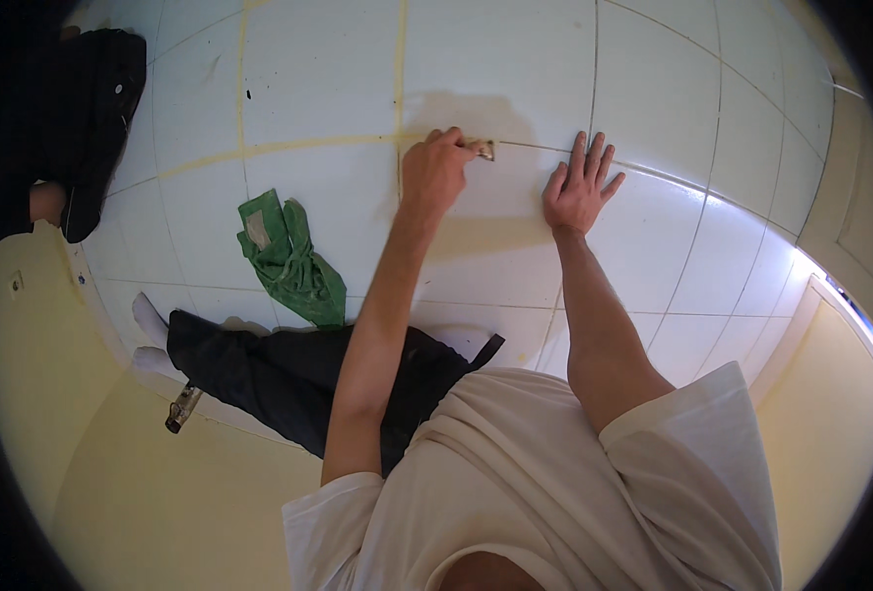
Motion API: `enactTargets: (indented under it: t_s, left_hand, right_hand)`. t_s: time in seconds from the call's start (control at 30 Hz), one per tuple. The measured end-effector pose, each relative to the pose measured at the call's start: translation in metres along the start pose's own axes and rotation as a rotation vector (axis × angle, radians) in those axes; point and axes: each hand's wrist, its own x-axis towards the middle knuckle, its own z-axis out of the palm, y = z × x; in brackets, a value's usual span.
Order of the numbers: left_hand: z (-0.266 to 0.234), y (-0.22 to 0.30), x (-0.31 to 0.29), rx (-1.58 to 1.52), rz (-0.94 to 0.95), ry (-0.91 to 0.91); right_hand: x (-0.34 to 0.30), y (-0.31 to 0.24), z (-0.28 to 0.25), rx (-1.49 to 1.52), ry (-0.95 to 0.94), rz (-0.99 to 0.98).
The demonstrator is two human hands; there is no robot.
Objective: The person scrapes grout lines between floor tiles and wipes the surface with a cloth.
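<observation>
One palm braced, the other hand at the joint

The left hand (pixel 434 169) is curled closed on a small pale-and-dark piece (pixel 485 150), which pokes out from the fingertips at three o'clock; its exact kind is too small to tell. That grip, near the end of the piece, seems chosen to leave its far edge free, right by the joint between the floor tiles (pixel 495 59). A yellow line (pixel 400 69) runs toward twelve o'clock from beside this hand.

Between three and four o'clock from it, well apart, the right hand (pixel 576 197) lies palm down with fingers spread, gripping nothing. It probably serves as a prop, since the torso leans forward and the legs in dark trousers (pixel 269 364) stretch away between nine and ten o'clock from the shirt (pixel 545 463).

At eight o'clock from the left hand, a crumpled green cloth (pixel 289 261) lies just past the trousers, perhaps put there to be within reach. Farther out, between seven and eight, a bottle-like object (pixel 182 407) is beside the socked feet (pixel 151 335), likely out of the way of the arms.
</observation>
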Motion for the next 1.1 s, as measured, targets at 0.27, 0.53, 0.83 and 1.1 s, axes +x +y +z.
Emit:
enactTargets:
  t_s: [0.27,0.53,0.83,1.1]
  left_hand:
    - [-0.047,-0.057,-0.027,-0.052,-0.183,0.042]
    - [-0.043,-0.068,-0.008,-0.019,-0.216,0.188]
    - [-0.028,-0.043,0.027,0.008,-0.123,0.064]
    - [-0.03,-0.053,0.023,-0.003,-0.16,0.12]
  right_hand:
    - [0.0,0.0,-0.003,-0.006,0.001,-0.001]
    - [0.001,-0.001,-0.003,-0.009,-0.015,0.0]
    - [0.002,-0.003,-0.003,0.018,-0.005,-0.006]
    - [0.001,-0.003,-0.002,0.013,0.014,-0.023]
